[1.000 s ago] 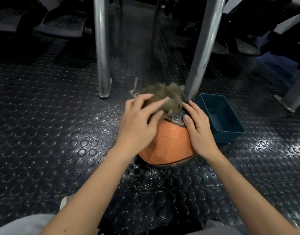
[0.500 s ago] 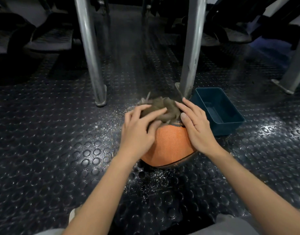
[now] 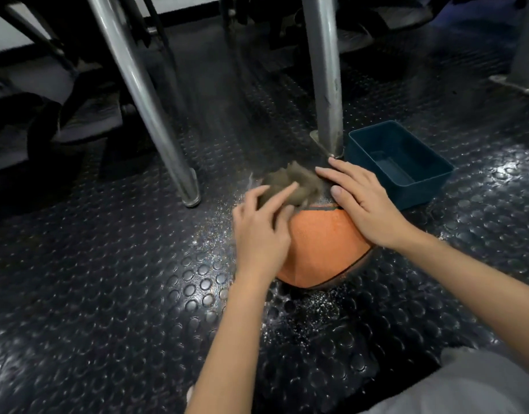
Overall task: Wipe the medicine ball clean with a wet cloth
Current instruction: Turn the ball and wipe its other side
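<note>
The medicine ball (image 3: 323, 246) sits on the studded floor (image 3: 108, 279) in front of me; my left hand (image 3: 260, 231) presses the bunched wet cloth (image 3: 290, 180) onto its far upper side, fingers spread fairly straight over the wad rather than clenched round it; my right hand (image 3: 365, 204) lies flat and released on the ball's right shoulder, I judge to stop it rolling; the blue tub (image 3: 406, 186) stands just beside, handy for rewetting.

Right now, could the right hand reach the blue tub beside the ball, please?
Probably yes. The right hand lies flat on the right side of the medicine ball, and the blue tub stands just beyond it, with nothing between them.
</note>
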`<state>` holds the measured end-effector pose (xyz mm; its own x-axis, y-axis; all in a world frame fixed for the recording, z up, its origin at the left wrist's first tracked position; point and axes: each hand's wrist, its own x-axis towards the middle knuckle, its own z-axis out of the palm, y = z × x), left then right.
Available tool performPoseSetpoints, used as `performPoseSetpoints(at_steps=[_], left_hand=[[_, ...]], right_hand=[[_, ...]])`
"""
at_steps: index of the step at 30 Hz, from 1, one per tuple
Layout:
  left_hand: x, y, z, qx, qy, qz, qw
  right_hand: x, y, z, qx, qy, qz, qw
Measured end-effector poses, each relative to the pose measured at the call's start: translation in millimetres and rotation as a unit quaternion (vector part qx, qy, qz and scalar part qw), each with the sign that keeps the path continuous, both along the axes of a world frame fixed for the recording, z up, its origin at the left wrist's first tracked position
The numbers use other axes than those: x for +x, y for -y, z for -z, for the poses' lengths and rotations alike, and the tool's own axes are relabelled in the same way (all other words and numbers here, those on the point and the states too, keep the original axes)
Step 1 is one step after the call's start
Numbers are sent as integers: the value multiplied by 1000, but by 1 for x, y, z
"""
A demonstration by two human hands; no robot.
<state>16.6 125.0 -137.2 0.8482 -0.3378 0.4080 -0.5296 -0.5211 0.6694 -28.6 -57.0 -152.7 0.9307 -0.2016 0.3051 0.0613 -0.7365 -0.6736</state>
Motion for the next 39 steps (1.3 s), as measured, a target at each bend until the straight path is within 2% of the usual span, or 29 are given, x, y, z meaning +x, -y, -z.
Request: performPoseSetpoints(at_steps=[2,4,6,8,10,11,13,15,17,19,22,24,26,29,32,34,36,38,39], left_hand=[[7,-8,7,0,-65,-52,997],[11,-17,6,13,-60,-92,994],[9,-18,0,-8,-32,-98,995],[1,-11,-10,-46,27,-57,997],[-6,-1,-13,-26,94,2,995],[-6,2,-11,0,97,20,995],[-1,0,-2,29,14,-6,999],[10,-14,10,47,-49,-80,994],[17,-30,12,62,-61,-136,987],[18,-31,4,27,-53,-150,987],[5,-13,-12,-39,30,-80,996],[-4,0,-12,-4,89,-2,996],[-6,3,-3,36,56,16,998],[9,-14,6,38,-38,-78,996],[18,-34,5,55,-67,-159,984],[13,-29,-6,3,-24,-153,988],[3,-15,-19,-44,58,-96,993],[-4,-1,-20,-21,118,-25,992],[-4,2,-15,9,107,-9,994]], right_hand=[[0,-3,-1,-8,-6,-6,1000],[-2,-4,-1,-11,-3,-4,1000],[-3,-5,-1,-13,-3,-5,1000],[-3,-4,0,-11,-6,-3,1000],[-2,-3,1,-9,-4,5,1000],[-1,-2,0,-6,-5,8,1000],[-1,-2,-1,2,-14,6,1000],[-2,-2,-2,3,-18,1,1000],[-3,-3,-2,0,-16,-1,1000],[-3,-3,-2,-1,-15,-1,1000],[-2,-4,0,-3,-16,1,1000],[-2,-4,1,-3,-9,6,1000],[-1,-4,-1,0,-15,5,1000],[-2,-6,-1,-6,-18,-1,1000],[-4,-8,0,-10,-10,0,1000],[-4,-6,-1,-7,-9,2,1000],[-3,-5,-1,-4,-13,5,1000],[-3,-3,-1,-3,-17,10,1000],[-2,-3,-1,-2,-16,10,1000]])
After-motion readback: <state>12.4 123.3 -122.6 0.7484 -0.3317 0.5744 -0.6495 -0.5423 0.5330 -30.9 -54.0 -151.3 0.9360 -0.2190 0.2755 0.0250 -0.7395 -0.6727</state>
